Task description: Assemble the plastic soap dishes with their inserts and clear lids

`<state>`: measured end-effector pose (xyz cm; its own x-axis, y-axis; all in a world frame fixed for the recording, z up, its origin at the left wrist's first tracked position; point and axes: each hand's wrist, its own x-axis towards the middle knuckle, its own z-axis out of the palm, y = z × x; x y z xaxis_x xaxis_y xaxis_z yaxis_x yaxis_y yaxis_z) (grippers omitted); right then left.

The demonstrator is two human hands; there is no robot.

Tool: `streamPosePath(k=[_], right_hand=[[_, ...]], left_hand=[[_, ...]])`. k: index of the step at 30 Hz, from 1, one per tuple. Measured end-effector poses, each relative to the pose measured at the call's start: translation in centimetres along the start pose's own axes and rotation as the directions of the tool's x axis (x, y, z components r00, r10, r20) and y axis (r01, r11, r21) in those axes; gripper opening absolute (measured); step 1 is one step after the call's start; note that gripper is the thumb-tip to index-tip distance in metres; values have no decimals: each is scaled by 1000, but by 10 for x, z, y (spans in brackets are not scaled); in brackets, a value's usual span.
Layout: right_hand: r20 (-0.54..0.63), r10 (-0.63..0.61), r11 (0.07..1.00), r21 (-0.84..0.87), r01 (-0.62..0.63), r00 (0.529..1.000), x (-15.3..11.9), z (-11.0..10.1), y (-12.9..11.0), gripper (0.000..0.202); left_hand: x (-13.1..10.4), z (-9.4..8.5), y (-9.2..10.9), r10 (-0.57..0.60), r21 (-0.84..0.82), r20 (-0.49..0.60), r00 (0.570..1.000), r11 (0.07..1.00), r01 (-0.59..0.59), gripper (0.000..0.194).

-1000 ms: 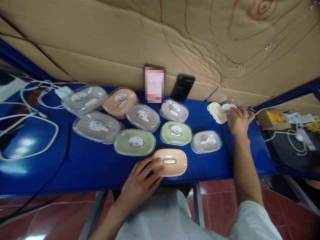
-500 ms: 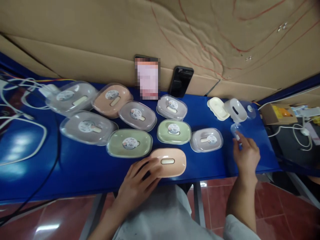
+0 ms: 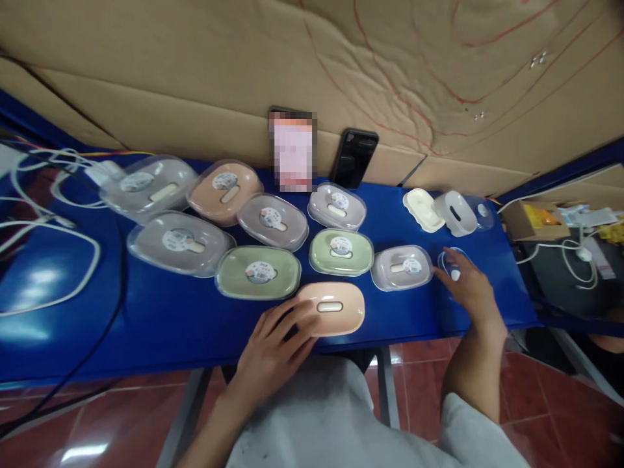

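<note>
- Head view: the glossy, smooth peach oval dish (image 3: 342, 322), with a pill-shaped cream inset, lies on the shiny blue bench (image 3: 175, 325), just beneath your left hand (image 3: 275, 344).
- A thin, clear plastic piece (image 3: 455, 275) with a white spot lies under your right hand (image 3: 465, 286).
- Your left arm reaches forward, palm down; your right wrist bends inward.
- Your left fingers spread, touching the dish's nearest end.
- Your right thumb and fingers part; you can't tell contact.

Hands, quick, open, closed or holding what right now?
Left hand: open, resting on the peach box.
Right hand: open, over the clear cover; whether it touches can't be told.
</note>
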<state>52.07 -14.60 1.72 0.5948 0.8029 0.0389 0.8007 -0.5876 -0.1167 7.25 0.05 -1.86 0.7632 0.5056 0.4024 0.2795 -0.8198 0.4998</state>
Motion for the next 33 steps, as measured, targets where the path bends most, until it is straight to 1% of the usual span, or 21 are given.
streamPosePath(k=[2, 3, 4, 6, 7, 8, 9, 10, 11, 13, 14, 16, 18, 19, 20, 22, 24, 25, 27, 30, 33], right_hand=[[-98, 60, 996, 74, -52, 993, -22, -3, -6, 53], [-183, 98, 988, 133, -74, 978, -34, -9, -13, 50], [-295, 146, 972, 219, -82, 944, -46, -18, -22, 48], [-501, 267, 887, 462, -7, 823, -70, -41, -47, 49], [-560, 326, 815, 575, 73, 762, -82, -52, -61, 51], [-566, 364, 732, 665, 148, 740, -93, -61, -76, 53], [-537, 380, 641, 740, 204, 753, -103, -66, -91, 52], [-475, 376, 546, 807, 223, 796, -113, -66, -107, 48], [-385, 348, 449, 869, 208, 855, -122, -62, -123, 42], [-180, 242, 264, 958, 114, 953, -137, -41, -156, 25], [-97, 170, 189, 980, 64, 981, -144, -27, -171, 18], [-11, 71, 85, 996, 5, 997, -154, 3, -198, 13], [10, 45, 50, 999, -12, 999, -161, 26, -216, 16], [10, 47, 68, 998, -13, 999, -163, 33, -220, 18], [-2, 47, 117, 993, -4, 999, -165, 38, -222, 20], [-84, 9, 303, 950, 78, 996, -166, 40, -217, 25], [-195, -96, 526, 823, 216, 976, -164, 38, -205, 32], [-233, -163, 615, 736, 283, 959, -161, 36, -198, 35], [-257, -262, 732, 575, 366, 930, -154, 32, -187, 37], [-263, -352, 806, 402, 434, 898, -139, 30, -176, 47], [-201, -504, 783, 305, 542, 840, -122, 30, -167, 66]], left_hand=[[1, 0, -1, -2, 3, -4, 1000, 1000, 2, 27], [1, 1, -1, 3, 7, -3, 1000, 1000, -3, 27], [1, 1, -2, 10, 10, 2, 1000, 1000, -11, 28], [0, 1, -2, 24, 10, 25, 999, 1000, -24, 30], [-1, 1, -2, 27, 10, 27, 999, 1000, -28, 33], [-2, 1, -2, 26, 12, 12, 1000, 1000, -26, 37], [-5, 2, -1, 23, 15, -20, 1000, 1000, -22, 44], [-8, 2, -1, 19, 12, -61, 998, 1000, -18, 53], [-11, 2, -1, 16, -4, -103, 995, 1000, -16, 63], [-16, 2, -1, 22, -65, -151, 988, 997, -32, 82], [-18, 2, -1, 36, -103, -150, 988, 993, -52, 90], [-20, 2, -2, 68, -152, -116, 991, 985, -85, 98], [-18, 2, -2, 75, -155, -66, 995, 984, -84, 97], [-17, 2, -2, 62, -147, -51, 997, 987, -69, 92], [-15, 2, -2, 43, -135, -45, 998, 990, -49, 86], [-12, 2, -1, 17, -126, -50, 999, 992, -24, 73], [-10, 3, -1, 15, -136, -56, 998, 990, -23, 65], [-9, 3, -1, 22, -140, -55, 998, 990, -29, 63], [-7, 3, 0, 36, -136, -52, 998, 990, -43, 58], [-1, 3, 3, 58, -113, -56, 997, 992, -64, 51], [8, 6, 9, 68, -60, -71, 995, 996, -72, 47]])
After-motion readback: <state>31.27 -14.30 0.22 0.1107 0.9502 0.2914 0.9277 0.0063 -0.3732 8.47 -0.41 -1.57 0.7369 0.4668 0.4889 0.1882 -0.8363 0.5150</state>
